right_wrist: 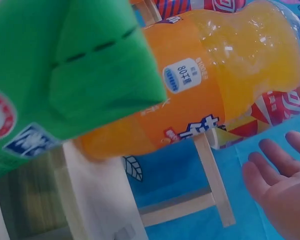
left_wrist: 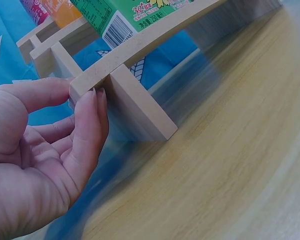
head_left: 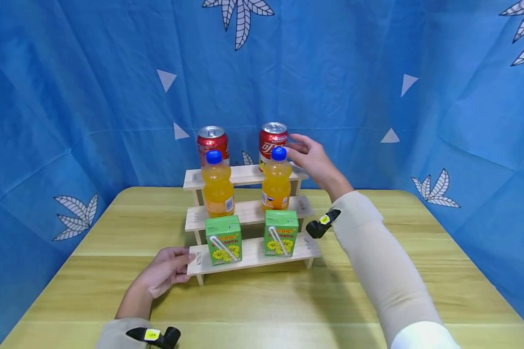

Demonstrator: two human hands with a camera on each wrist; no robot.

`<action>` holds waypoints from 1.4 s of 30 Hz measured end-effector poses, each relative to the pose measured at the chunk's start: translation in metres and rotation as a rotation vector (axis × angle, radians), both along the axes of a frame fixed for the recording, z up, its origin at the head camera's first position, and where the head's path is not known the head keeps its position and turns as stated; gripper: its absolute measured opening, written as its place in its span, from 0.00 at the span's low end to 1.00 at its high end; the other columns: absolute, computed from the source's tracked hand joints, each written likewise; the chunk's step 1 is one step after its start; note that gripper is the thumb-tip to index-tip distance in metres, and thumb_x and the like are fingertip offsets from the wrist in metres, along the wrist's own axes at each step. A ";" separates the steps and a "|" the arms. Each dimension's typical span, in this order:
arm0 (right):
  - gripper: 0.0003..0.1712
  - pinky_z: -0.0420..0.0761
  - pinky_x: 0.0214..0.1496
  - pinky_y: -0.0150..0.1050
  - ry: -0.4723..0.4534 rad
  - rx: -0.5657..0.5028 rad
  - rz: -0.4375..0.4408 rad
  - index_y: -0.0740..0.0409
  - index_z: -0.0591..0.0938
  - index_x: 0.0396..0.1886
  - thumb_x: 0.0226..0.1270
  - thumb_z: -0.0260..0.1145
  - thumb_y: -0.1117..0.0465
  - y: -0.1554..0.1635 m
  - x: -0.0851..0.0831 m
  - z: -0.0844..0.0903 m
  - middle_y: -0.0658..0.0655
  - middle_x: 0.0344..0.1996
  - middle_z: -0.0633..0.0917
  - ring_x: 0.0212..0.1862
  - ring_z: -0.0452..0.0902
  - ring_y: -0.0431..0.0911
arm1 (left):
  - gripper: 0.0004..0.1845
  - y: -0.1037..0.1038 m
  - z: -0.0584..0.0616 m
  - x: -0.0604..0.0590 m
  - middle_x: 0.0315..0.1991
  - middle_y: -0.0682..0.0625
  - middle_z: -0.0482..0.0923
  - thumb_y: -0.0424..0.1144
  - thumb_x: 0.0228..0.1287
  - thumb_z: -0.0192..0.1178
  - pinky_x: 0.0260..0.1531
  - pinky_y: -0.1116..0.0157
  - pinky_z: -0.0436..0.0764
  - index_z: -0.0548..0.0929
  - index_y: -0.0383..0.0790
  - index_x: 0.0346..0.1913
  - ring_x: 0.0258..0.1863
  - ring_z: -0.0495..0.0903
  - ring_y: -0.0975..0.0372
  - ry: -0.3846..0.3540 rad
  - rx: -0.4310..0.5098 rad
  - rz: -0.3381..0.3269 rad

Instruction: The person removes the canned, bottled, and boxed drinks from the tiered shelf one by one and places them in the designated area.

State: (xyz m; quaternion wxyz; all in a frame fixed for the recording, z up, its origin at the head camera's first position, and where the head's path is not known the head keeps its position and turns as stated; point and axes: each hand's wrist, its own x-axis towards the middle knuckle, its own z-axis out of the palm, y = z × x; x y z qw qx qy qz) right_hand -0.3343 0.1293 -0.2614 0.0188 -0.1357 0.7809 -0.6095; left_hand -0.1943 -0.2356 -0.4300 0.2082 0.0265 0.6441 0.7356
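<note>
A three-step wooden shelf [head_left: 253, 252] stands on the table. Its top step carries two red cans [head_left: 212, 143] [head_left: 272, 138], the middle step two orange bottles [head_left: 218, 189] [head_left: 276, 184], and the bottom step two green juice boxes [head_left: 224, 240] [head_left: 280, 232]. My left hand [head_left: 163, 271] lies on the table, its thumb and a fingertip touching the left end of the bottom board [left_wrist: 140, 47]. My right hand [head_left: 309, 155] hovers beside the right can with relaxed fingers and holds nothing. The right wrist view shows its bare palm [right_wrist: 280, 190] behind the right bottle [right_wrist: 215, 75].
The yellow wooden table [head_left: 262, 310] reaches forward and to both sides of the shelf. A blue cloth backdrop [head_left: 375, 72] with white leaf prints closes off the back and both sides. A small black camera [head_left: 323, 224] sits on my right wrist.
</note>
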 end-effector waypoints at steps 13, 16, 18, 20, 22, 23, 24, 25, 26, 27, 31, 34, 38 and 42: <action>0.35 0.70 0.65 0.47 -0.038 -0.047 0.024 0.47 0.58 0.72 0.68 0.60 0.57 -0.016 -0.012 0.008 0.55 0.65 0.70 0.64 0.65 0.49 | 0.19 0.001 0.001 0.000 0.35 0.48 0.82 0.35 0.67 0.55 0.27 0.72 0.82 0.68 0.25 0.54 0.26 0.80 0.65 0.002 0.022 -0.001; 0.36 0.71 0.65 0.47 -0.025 -0.061 0.035 0.48 0.58 0.72 0.67 0.61 0.62 -0.019 -0.014 0.009 0.56 0.64 0.71 0.63 0.66 0.50 | 0.19 0.001 0.000 0.000 0.35 0.48 0.82 0.35 0.67 0.55 0.27 0.72 0.82 0.68 0.25 0.54 0.27 0.80 0.65 0.001 0.019 0.001; 0.38 0.71 0.65 0.47 -0.019 -0.067 0.036 0.49 0.57 0.72 0.66 0.61 0.65 -0.022 -0.014 0.009 0.57 0.63 0.71 0.63 0.66 0.50 | 0.19 0.000 0.000 0.000 0.36 0.48 0.82 0.36 0.67 0.55 0.28 0.72 0.82 0.68 0.25 0.55 0.27 0.80 0.65 0.002 0.018 0.002; 0.39 0.70 0.65 0.47 -0.015 -0.068 0.038 0.50 0.57 0.72 0.65 0.61 0.69 -0.024 -0.015 0.010 0.57 0.64 0.70 0.64 0.65 0.51 | 0.19 0.000 -0.001 0.000 0.36 0.48 0.82 0.36 0.68 0.55 0.28 0.72 0.82 0.68 0.25 0.55 0.27 0.80 0.65 0.002 0.020 0.002; 0.40 0.69 0.66 0.47 -0.015 -0.065 0.034 0.50 0.57 0.72 0.64 0.62 0.70 -0.025 -0.015 0.010 0.57 0.64 0.69 0.65 0.64 0.50 | 0.19 0.000 -0.001 0.000 0.36 0.48 0.82 0.36 0.68 0.55 0.28 0.71 0.82 0.68 0.25 0.54 0.27 0.80 0.65 0.004 0.021 0.000; 0.40 0.69 0.66 0.47 -0.016 -0.064 0.031 0.50 0.57 0.72 0.64 0.62 0.71 -0.025 -0.015 0.010 0.57 0.64 0.69 0.65 0.64 0.50 | 0.19 0.000 -0.001 0.000 0.36 0.48 0.82 0.36 0.68 0.55 0.28 0.71 0.82 0.68 0.26 0.54 0.27 0.80 0.65 0.003 0.022 -0.001; 0.40 0.69 0.66 0.47 -0.017 -0.059 0.026 0.50 0.57 0.72 0.63 0.62 0.71 -0.025 -0.015 0.010 0.56 0.64 0.69 0.65 0.64 0.50 | 0.18 0.000 -0.001 -0.001 0.36 0.48 0.82 0.36 0.67 0.55 0.28 0.71 0.82 0.69 0.26 0.54 0.27 0.80 0.65 0.000 0.023 0.003; 0.40 0.69 0.67 0.47 -0.016 -0.057 0.021 0.50 0.57 0.72 0.63 0.62 0.70 -0.025 -0.015 0.011 0.56 0.64 0.70 0.65 0.64 0.50 | 0.18 0.000 -0.001 -0.001 0.36 0.48 0.82 0.36 0.67 0.55 0.28 0.72 0.82 0.69 0.26 0.54 0.27 0.80 0.65 -0.001 0.025 0.002; 0.40 0.69 0.66 0.46 -0.016 -0.054 0.015 0.50 0.58 0.72 0.63 0.62 0.70 -0.026 -0.015 0.011 0.56 0.63 0.70 0.64 0.64 0.50 | 0.18 0.000 -0.001 -0.001 0.36 0.48 0.82 0.36 0.67 0.55 0.28 0.72 0.82 0.69 0.26 0.54 0.27 0.80 0.65 0.000 0.027 0.001; 0.39 0.69 0.66 0.46 -0.015 -0.052 0.013 0.50 0.58 0.72 0.63 0.63 0.69 -0.026 -0.015 0.010 0.56 0.63 0.71 0.64 0.65 0.50 | 0.18 0.000 -0.001 -0.001 0.36 0.48 0.82 0.36 0.67 0.55 0.28 0.72 0.82 0.69 0.26 0.54 0.27 0.80 0.65 0.000 0.028 -0.001; 0.39 0.69 0.67 0.45 -0.005 -0.048 0.014 0.51 0.57 0.72 0.64 0.63 0.67 -0.027 -0.015 0.011 0.56 0.64 0.70 0.63 0.65 0.50 | 0.20 0.001 0.000 -0.001 0.36 0.47 0.82 0.35 0.68 0.55 0.27 0.72 0.82 0.67 0.25 0.55 0.27 0.80 0.65 0.007 0.034 -0.006; 0.40 0.69 0.66 0.45 0.004 -0.045 0.022 0.52 0.57 0.72 0.64 0.64 0.64 -0.028 -0.014 0.011 0.55 0.64 0.69 0.63 0.65 0.50 | 0.20 0.001 0.001 0.000 0.36 0.47 0.82 0.35 0.68 0.54 0.26 0.72 0.82 0.67 0.23 0.56 0.26 0.80 0.65 0.011 0.028 -0.001; 0.40 0.70 0.66 0.45 0.009 -0.041 0.029 0.52 0.57 0.72 0.63 0.65 0.62 -0.028 -0.013 0.011 0.55 0.64 0.69 0.63 0.65 0.50 | 0.20 0.000 0.001 0.001 0.36 0.47 0.83 0.35 0.69 0.54 0.26 0.72 0.82 0.66 0.23 0.56 0.26 0.80 0.65 0.013 0.024 0.000; 0.40 0.70 0.65 0.45 0.014 -0.040 0.034 0.52 0.57 0.71 0.63 0.65 0.63 -0.027 -0.011 0.011 0.56 0.64 0.69 0.63 0.65 0.51 | 0.19 0.001 0.001 0.001 0.35 0.47 0.83 0.35 0.69 0.54 0.26 0.72 0.82 0.67 0.24 0.55 0.26 0.80 0.66 0.013 0.032 -0.001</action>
